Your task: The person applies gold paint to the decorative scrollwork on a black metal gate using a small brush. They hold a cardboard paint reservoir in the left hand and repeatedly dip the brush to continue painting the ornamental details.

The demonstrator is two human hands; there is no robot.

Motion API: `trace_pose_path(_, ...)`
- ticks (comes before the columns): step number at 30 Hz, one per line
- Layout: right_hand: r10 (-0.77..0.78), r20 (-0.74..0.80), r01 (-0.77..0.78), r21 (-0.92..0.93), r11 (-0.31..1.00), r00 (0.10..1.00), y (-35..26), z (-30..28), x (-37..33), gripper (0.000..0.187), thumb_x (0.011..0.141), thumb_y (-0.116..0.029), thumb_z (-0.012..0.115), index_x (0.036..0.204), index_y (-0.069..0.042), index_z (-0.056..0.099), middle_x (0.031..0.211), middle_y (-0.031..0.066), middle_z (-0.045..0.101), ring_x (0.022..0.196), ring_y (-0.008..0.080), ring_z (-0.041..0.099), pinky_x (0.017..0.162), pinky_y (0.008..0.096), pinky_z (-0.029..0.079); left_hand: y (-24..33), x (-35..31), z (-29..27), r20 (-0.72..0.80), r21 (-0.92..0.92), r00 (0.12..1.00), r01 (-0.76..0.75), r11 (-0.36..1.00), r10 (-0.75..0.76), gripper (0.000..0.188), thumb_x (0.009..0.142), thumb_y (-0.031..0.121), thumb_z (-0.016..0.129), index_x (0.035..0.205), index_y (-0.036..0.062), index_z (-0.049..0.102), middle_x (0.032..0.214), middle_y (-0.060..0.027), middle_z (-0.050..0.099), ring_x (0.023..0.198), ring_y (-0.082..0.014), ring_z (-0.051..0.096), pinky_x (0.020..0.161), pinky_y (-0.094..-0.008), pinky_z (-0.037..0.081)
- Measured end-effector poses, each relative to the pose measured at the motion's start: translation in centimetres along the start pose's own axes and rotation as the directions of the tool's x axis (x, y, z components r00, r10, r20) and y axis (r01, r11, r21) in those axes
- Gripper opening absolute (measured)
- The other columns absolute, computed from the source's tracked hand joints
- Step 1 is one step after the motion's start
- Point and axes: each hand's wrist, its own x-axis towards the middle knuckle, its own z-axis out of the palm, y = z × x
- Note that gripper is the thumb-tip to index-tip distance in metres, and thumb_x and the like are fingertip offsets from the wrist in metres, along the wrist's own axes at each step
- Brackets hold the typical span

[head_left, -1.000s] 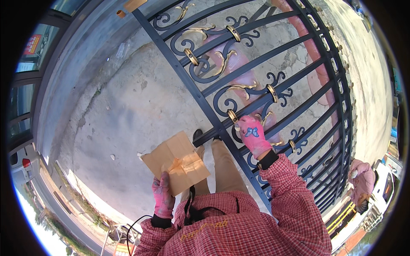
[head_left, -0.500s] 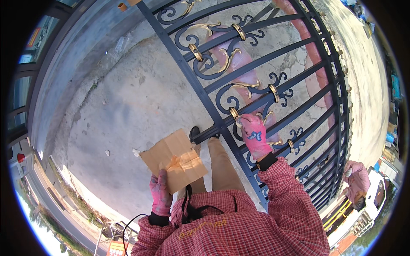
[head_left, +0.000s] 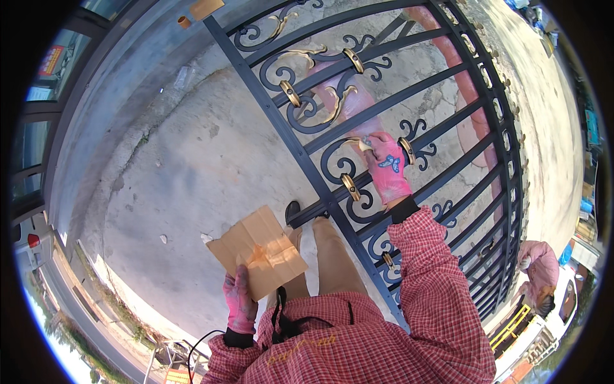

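My left hand [head_left: 240, 301], in a pink glove, grips a brown cardboard sheet [head_left: 268, 272] by its lower edge. A shiny gold-orange smear of paint lies on the sheet's middle. Over a dark metal gate panel [head_left: 281, 121], my right hand [head_left: 387, 163] is closed in a pink glove with a blue butterfly mark. From its fingertips pokes a small pale piece [head_left: 365, 145], whose kind I cannot make out. It meets a gold-tinted leaf on a scroll [head_left: 329, 153]. One gold collar [head_left: 350, 187] sits below my fingers, another gold collar [head_left: 407, 150] beside them.
At the far left stand a small orange-brown cup [head_left: 184, 22] and a flat tan piece [head_left: 206, 8]. Pink-stained sheeting [head_left: 348, 96] lies under the panel on the concrete. A bent-over person in pink [head_left: 540, 264] is at the panel's right end.
My right hand has moved from beside a gold collar to the leaf farther up the same scroll. My left hand still holds the cardboard, shifted slightly.
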Motion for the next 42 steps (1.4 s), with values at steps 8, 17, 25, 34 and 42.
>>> trace_pose_path(8,-0.001,0.087,0.016,-0.164,0.986,0.996,0.7,1.6,1.5,0.013,0.072,-0.004,0.061,0.085,-0.006,0.064,0.091,0.0125,0.061,0.084,0.032,0.061,0.07,0.0393,0.05,-0.6,0.1,-0.3,-0.046,-0.036,0.999,0.01,0.999,-0.011,0.041,0.091,0.029,0.059,0.12,0.0017,0.048,0.108,-0.0055,0.058,0.092,-0.0128,0.057,0.078,-0.0277,0.049)
trace_pose_path(17,-0.083,0.203,0.129,-0.227,0.965,0.976,0.4,2.6,1.8,0.013,0.073,-0.009,0.065,0.086,-0.006,0.064,0.092,0.0132,0.061,0.084,0.0336,0.061,0.069,0.0388,0.05,-1.1,0.5,-0.6,-0.081,-0.044,0.996,0.027,0.999,-0.03,0.038,0.091,0.026,0.059,0.118,0.0025,0.048,0.108,-0.0056,0.058,0.092,-0.0131,0.058,0.076,-0.0289,0.05)
trace_pose_path(25,0.053,0.184,-0.013,-0.212,0.977,0.981,2.3,0.0,3.6,0.011,0.073,-0.008,0.064,0.084,-0.006,0.064,0.091,0.0142,0.059,0.084,0.0342,0.06,0.07,0.041,0.05,-1.1,0.8,-0.3,-0.111,-0.053,0.992,0.046,0.997,-0.052,0.037,0.09,0.027,0.06,0.115,0.0025,0.049,0.106,-0.0061,0.059,0.09,-0.0128,0.058,0.078,-0.0283,0.05)
trace_pose_path(34,-0.085,0.407,0.272,-0.429,0.862,0.909,6.1,-1.2,5.6,0.013,0.071,-0.003,0.061,0.083,-0.006,0.065,0.091,0.0145,0.061,0.084,0.0339,0.061,0.071,0.0386,0.05,-0.4,1.0,0.6,-0.06,-0.042,0.997,0.036,0.998,-0.039,0.038,0.09,0.027,0.061,0.116,0.0022,0.048,0.106,-0.0053,0.058,0.09,-0.0125,0.058,0.078,-0.0283,0.05)
trace_pose_path(42,-0.09,0.454,0.311,-0.44,0.843,0.886,7.2,-2.6,6.6,0.021,0.068,0.003,0.061,0.088,-0.004,0.064,0.093,0.0144,0.06,0.084,0.0344,0.06,0.071,0.0378,0.05,-1.1,1.3,0.4,-0.041,-0.048,0.999,0.013,0.999,-0.015,0.045,0.088,0.03,0.063,0.119,0.0016,0.047,0.107,-0.0054,0.059,0.092,-0.0141,0.059,0.078,-0.03,0.051)
